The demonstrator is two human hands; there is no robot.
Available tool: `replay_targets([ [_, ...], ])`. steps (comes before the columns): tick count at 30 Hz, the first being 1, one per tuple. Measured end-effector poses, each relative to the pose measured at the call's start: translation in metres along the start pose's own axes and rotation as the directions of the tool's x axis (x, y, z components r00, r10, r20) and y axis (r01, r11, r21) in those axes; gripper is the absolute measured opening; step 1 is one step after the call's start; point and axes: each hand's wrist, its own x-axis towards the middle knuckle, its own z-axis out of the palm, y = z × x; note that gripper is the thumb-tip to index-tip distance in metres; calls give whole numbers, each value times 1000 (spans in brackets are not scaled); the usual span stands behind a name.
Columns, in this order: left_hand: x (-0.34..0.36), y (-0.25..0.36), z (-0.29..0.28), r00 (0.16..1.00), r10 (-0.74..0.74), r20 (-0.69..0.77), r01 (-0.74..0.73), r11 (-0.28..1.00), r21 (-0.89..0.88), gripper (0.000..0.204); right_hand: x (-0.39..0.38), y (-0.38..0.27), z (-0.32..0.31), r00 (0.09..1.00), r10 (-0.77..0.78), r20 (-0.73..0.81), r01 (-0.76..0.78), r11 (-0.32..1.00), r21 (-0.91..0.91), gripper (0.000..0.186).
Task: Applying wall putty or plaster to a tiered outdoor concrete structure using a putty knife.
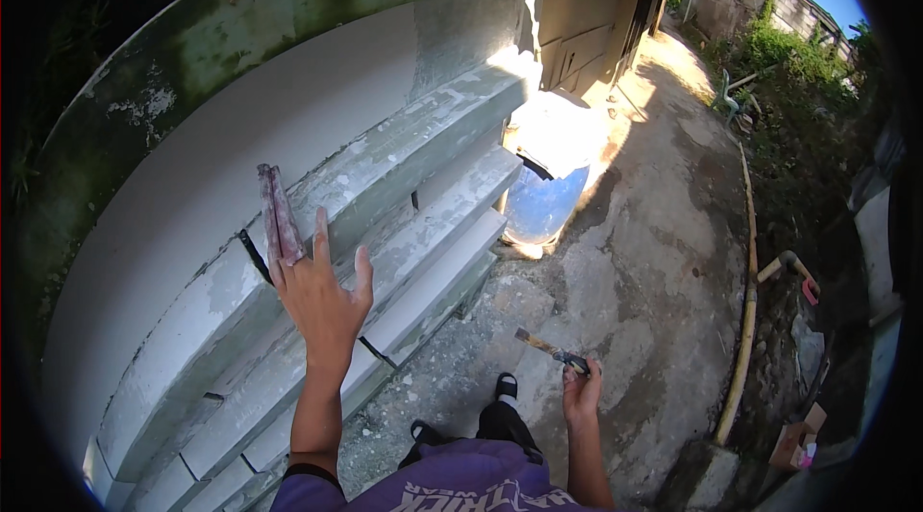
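Note:
My left hand reaches over a stepped masonry ledge coated in patchy white and grey, its fingers stretched and spread. Reddish-white finger coverings sheathe some of its fingers; the thumb and one finger are bare. Whether the fingertips touch the ledge or the wall, I cannot tell. Lower right, my right hand is closed on a narrow flat tool. It has a dark handle and a brownish, worn blade or bristle end pointing up and left; brush or scraper, I cannot make out which.
A blue barrel with a sunlit top stands by the ledge's far end. Above the white wall runs a mossy green edge. Rough concrete path stretches ahead, bordered on the right by a long pale pipe and plants.

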Motion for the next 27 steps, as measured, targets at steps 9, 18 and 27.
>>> replay_targets([
  [9, 68, 111, 112, 998, 50, -26, -49, 998, 46, 66, 37, -69, -38, 962, -261, -81, 256, 965, -62, 16],
  [18, 71, 266, 232, 778, 629, -13, -573, 700, -425, 43, 93, -137, -97, 886, -425, -186, 405, 904, -137, 22],
  [27, -173, 238, 286, 626, 650, 429, -244, 687, -685, 37, 171, -159, -121, 972, -235, 16, 233, 967, 101, 36],
])
